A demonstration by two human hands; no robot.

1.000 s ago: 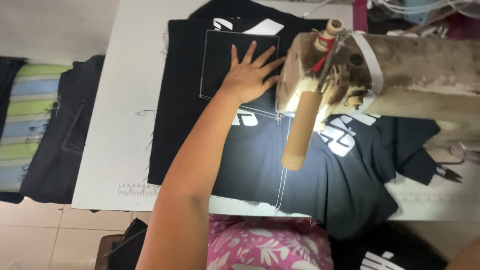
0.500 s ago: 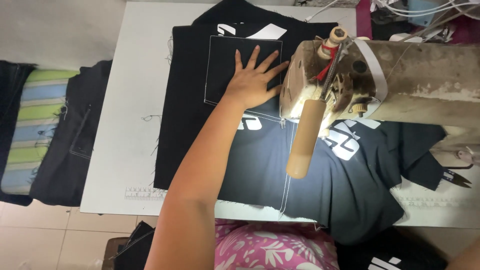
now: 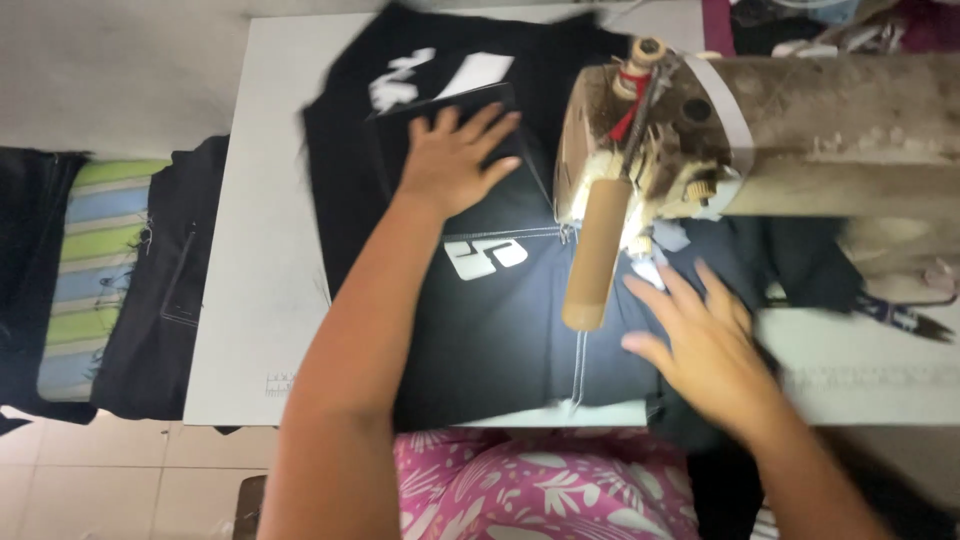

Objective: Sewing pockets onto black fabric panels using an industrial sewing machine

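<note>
1. Black fabric, soft and limp, lies spread over the white surface under the head of the sewing machine.
2. The left hand lies flat on it, fingers fully spread, gripping nothing, just left of the machine head.
3. The right hand rests open, palm down, on the cloth near the front edge, right of the white stitch line.
4. Judging by its folds, the cloth is light and slides easily; flat palms either side of the seam would likely control it better than pinching.
5. Other dark garments hang off the surface's left side.
</note>
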